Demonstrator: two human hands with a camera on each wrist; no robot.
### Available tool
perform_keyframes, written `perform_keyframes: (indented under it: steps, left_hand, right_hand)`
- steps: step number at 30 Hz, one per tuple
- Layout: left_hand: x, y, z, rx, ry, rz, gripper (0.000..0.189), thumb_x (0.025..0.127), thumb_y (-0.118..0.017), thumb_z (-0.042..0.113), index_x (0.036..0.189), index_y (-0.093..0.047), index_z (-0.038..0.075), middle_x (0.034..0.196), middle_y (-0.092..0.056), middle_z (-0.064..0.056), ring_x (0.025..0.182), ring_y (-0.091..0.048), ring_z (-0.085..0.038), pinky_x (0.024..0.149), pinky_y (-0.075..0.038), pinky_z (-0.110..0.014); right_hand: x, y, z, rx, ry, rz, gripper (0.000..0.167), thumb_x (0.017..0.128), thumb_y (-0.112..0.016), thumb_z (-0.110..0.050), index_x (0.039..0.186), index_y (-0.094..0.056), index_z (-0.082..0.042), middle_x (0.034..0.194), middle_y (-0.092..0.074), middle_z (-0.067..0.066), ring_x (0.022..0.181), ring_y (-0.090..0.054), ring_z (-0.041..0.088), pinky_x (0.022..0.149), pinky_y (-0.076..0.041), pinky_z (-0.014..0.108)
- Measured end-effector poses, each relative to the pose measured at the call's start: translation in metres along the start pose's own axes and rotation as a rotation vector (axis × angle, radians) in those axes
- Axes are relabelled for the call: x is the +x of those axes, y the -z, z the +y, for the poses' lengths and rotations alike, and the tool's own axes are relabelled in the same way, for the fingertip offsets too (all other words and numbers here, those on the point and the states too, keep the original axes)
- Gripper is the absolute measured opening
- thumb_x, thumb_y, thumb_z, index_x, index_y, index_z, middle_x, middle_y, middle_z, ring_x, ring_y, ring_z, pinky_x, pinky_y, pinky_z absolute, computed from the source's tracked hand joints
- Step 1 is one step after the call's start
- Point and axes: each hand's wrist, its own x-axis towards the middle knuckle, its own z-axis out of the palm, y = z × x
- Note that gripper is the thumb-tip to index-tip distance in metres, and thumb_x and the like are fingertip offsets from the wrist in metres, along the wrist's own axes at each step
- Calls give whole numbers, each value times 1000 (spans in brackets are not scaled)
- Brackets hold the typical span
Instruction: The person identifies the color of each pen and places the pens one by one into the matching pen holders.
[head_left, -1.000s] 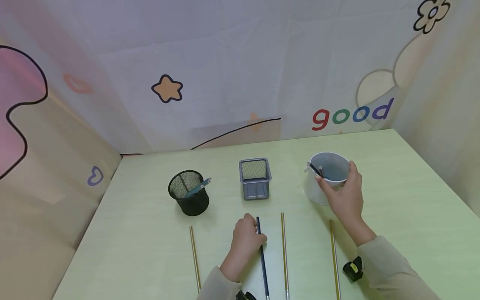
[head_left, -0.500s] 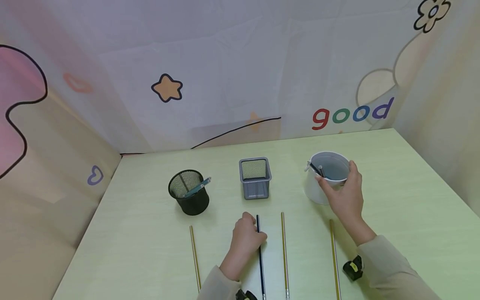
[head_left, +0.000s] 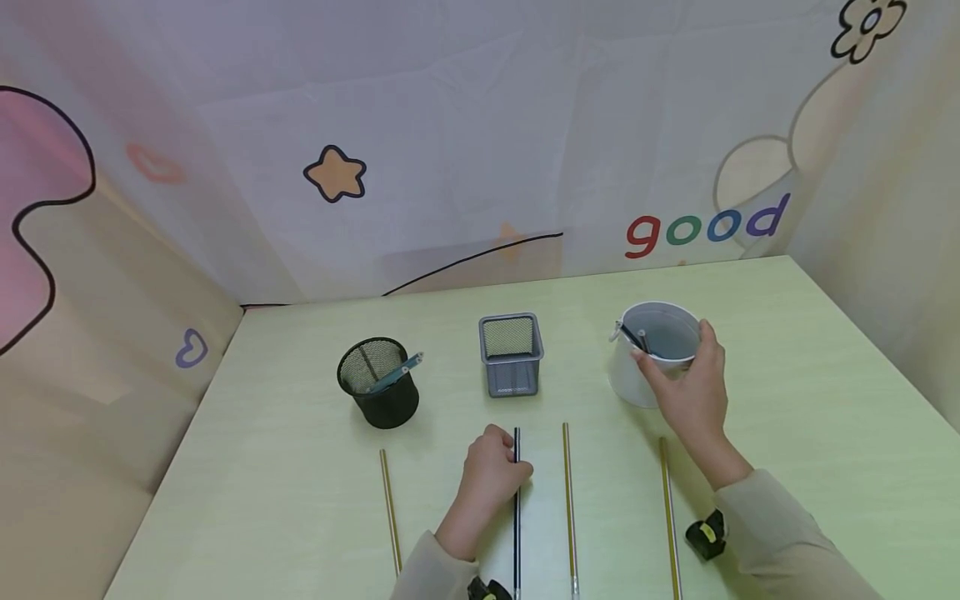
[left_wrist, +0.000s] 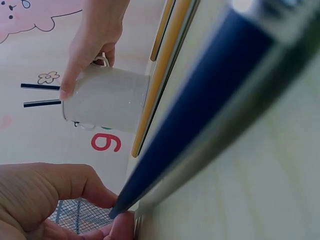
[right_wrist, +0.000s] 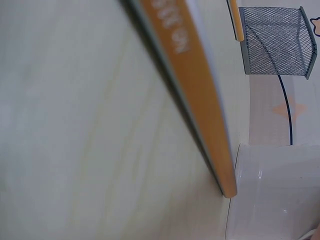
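Your left hand makes a narrow pinch on the far end of the dark blue rod, between the thumb and the fingertips. This rod points away from you over the desk; I cannot tell if its pinched end is lifted. Your right hand holds the white bucket by the rim, with the thumb on the near side and the fingers at the right side. The bucket stands upright, and two dark sticks lean inside it.

Three yellow rods lie on the desk: one to the left of the blue rod and two to the right, the last one with its far end near the bucket. Behind the rods stand a black mesh cup, with teal sticks leaning out on its right, and a grey square basket, which is between the cup and the bucket.
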Motion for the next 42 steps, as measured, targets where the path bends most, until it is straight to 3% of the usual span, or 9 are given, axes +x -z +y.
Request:
perform_keyframes:
  steps: [19,29,42]
  left_hand:
    - [-4,1,0,-34,-31,-4,20,70,-64,-1,87,-53,1,74,-52,-4,67,-46,-15,57,-40,-25]
    - [-3,6,4,-104,-5,30,17,75,-61,2,90,-55,-1,76,-54,-4,68,-49,-15,57,-43,-24]
    - [0,18,7,-214,-64,68,17,74,-60,-1,90,-55,-2,76,-56,-6,67,-53,-11,61,-46,-23]
  right_hand:
    - [-1,-2,2,12,-4,-4,96,85,-67,-43,152,-9,-9,149,-26,22,131,-34,40,103,-35,62]
    - [-1,-2,0,29,6,7,96,84,-68,-42,152,-10,-8,147,-27,22,130,-35,40,102,-35,62]
    - [0,-1,0,17,0,3,95,85,-67,-42,152,-9,-9,148,-26,22,131,-35,40,103,-35,62]
